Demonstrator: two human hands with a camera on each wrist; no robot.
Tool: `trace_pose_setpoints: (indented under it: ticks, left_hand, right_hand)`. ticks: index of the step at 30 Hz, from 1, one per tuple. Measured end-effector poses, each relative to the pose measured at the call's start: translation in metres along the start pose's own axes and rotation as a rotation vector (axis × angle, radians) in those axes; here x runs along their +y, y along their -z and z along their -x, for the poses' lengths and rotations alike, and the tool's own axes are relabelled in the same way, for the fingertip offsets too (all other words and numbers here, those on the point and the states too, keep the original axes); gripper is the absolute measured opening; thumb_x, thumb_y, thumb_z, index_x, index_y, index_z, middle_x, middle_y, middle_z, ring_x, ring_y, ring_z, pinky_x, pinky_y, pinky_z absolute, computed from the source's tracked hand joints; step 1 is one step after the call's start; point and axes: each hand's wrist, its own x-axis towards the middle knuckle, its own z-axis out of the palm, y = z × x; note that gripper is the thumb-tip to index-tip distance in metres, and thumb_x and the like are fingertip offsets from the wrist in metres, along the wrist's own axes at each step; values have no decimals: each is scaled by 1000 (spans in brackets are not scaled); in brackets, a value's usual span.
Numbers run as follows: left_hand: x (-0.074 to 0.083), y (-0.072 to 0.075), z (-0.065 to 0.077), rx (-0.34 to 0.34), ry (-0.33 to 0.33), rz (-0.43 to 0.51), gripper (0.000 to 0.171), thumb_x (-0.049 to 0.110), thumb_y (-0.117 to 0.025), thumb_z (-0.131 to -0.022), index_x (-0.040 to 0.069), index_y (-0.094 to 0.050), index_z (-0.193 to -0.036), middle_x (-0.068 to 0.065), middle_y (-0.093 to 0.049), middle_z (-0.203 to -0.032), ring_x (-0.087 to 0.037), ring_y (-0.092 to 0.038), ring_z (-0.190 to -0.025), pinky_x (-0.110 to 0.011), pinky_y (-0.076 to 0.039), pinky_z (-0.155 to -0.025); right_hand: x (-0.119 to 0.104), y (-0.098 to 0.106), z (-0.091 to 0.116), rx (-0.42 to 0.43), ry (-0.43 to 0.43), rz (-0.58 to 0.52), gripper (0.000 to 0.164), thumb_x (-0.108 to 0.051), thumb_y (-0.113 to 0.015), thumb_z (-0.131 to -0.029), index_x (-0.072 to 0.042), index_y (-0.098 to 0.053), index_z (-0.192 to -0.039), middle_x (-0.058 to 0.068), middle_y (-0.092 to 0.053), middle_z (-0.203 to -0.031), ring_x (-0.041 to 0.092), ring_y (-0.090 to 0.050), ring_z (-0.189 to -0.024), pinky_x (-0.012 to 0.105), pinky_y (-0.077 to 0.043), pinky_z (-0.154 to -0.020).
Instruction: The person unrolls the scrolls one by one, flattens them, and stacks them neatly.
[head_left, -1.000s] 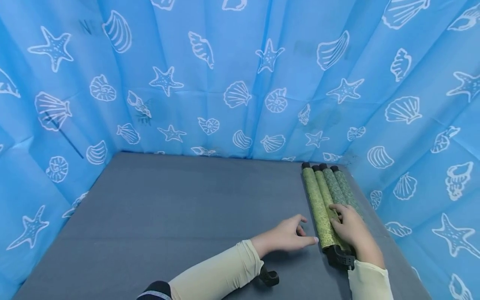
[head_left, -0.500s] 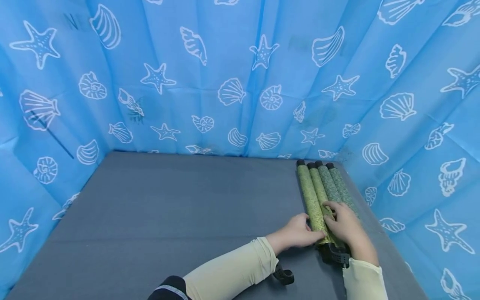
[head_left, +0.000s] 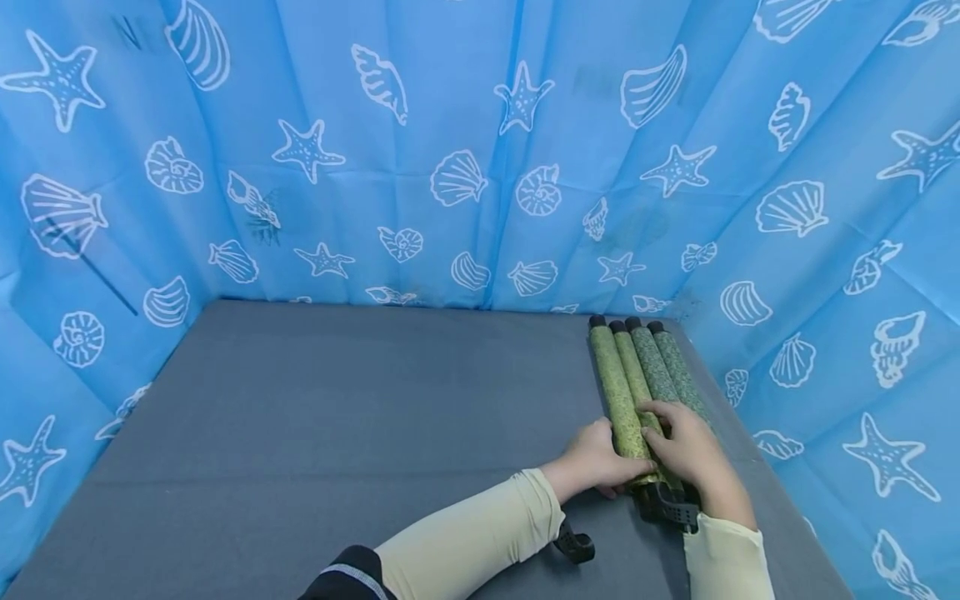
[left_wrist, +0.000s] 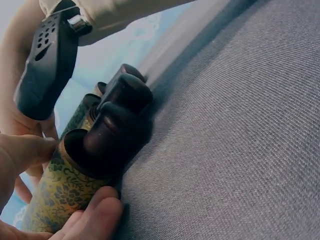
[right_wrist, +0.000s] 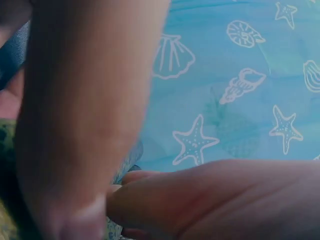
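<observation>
Several rolled scrolls lie side by side on the grey cloth at the right. The leftmost, a yellow-green brocade scroll (head_left: 613,379), is held near its close end by my left hand (head_left: 596,458). In the left wrist view, my thumb and fingers lie on opposite sides of this scroll (left_wrist: 57,195), just behind its dark end knob (left_wrist: 115,130). My right hand (head_left: 690,446) rests over the second yellow-green scroll (head_left: 633,367), fingers loosely bent and tips at its left edge. Two darker green scrolls (head_left: 655,367) lie to its right, partly hidden by that hand.
Grey cloth (head_left: 360,400) covers the table. A blue curtain (head_left: 465,225) with white shells and starfish hangs close behind and along both sides. Black straps hang at my wrists, the right strap (head_left: 675,508) overlapping the scrolls' near ends.
My left hand has moved right and taken hold of the leftmost scroll near its close end. My right hand stays over the second scroll. The head view has shifted slightly.
</observation>
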Motion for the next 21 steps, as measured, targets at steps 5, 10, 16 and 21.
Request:
trace_pose_setpoints:
  ticks: [5,10,16,21]
  left_hand:
    - [2,-4,0,17,-7,-29,87,49,-92,-82,7,-51,-146,-5,-63,-80,-22,-65,-54,-35,-54,-50]
    - [-2,-7,0,45,-26,-25,95,39,-92,-83,4,-42,-156,-7,-64,-88,-20,-64,-50,-32,-55,-51]
    - [-4,-2,1,30,-28,-11,94,30,-89,-87,5,-36,-161,-13,-68,-96,-21,-66,-49,-33,-57,-50]
    - [-4,9,1,15,-23,-13,82,29,-89,-87,5,-45,-153,-17,-67,-115,-22,-67,-52,-34,-59,-50]
  right_hand:
    - [0,0,0,7,16,-17,37,-9,-65,-102,-1,-67,-138,30,-64,-128,42,-65,-106,59,-54,-81]
    - [1,-3,3,-6,48,-67,36,-6,-64,-103,-2,-67,-139,34,-60,-138,55,-62,-121,69,-53,-92]
    - [0,-1,7,-37,102,-117,36,-8,-63,-105,-4,-66,-141,31,-61,-138,51,-64,-118,65,-56,-91]
    - [2,6,9,-90,166,-176,39,-4,-63,-104,-3,-65,-143,29,-60,-143,52,-61,-127,67,-54,-98]
